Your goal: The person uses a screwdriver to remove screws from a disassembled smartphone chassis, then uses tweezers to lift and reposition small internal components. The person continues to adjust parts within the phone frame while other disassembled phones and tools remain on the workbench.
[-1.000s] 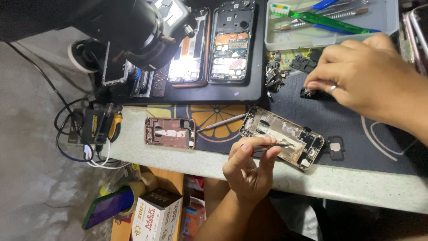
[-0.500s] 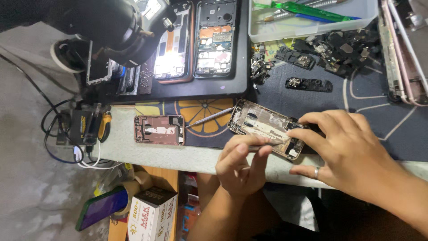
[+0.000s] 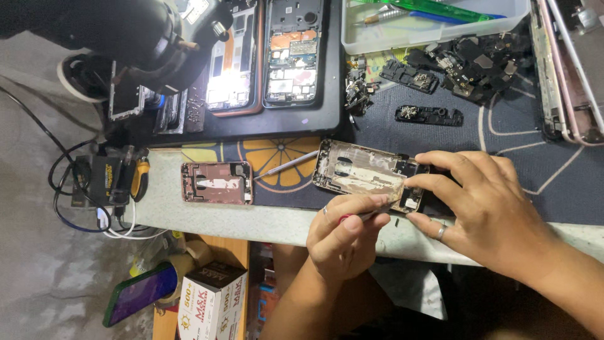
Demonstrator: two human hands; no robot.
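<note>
Phone frame, opened and stripped to its bare metal shell, lies tilted on the dark work mat near the front edge of the bench. From the frame, the left hand sits at about 6 o'clock, its fingers curled together and pinching a thin tool with a red grip; the tool's tip reaches toward the frame's lower edge, though whether it touches cannot be told. The right hand comes in from 4 o'clock, a ring on one finger, its fingers spread and pressed on the frame's right end, holding it down rather than closed around it. So the frame lies just above the left fingertips and under the right ones.

At 9 o'clock from the frame a metal pick rests on the mat, and farther that way lies a pink back plate. At 12 o'clock two opened phones lie on a black tray beneath a microscope. Loose black parts are heaped at 1 o'clock, beside a clear plastic box
</note>
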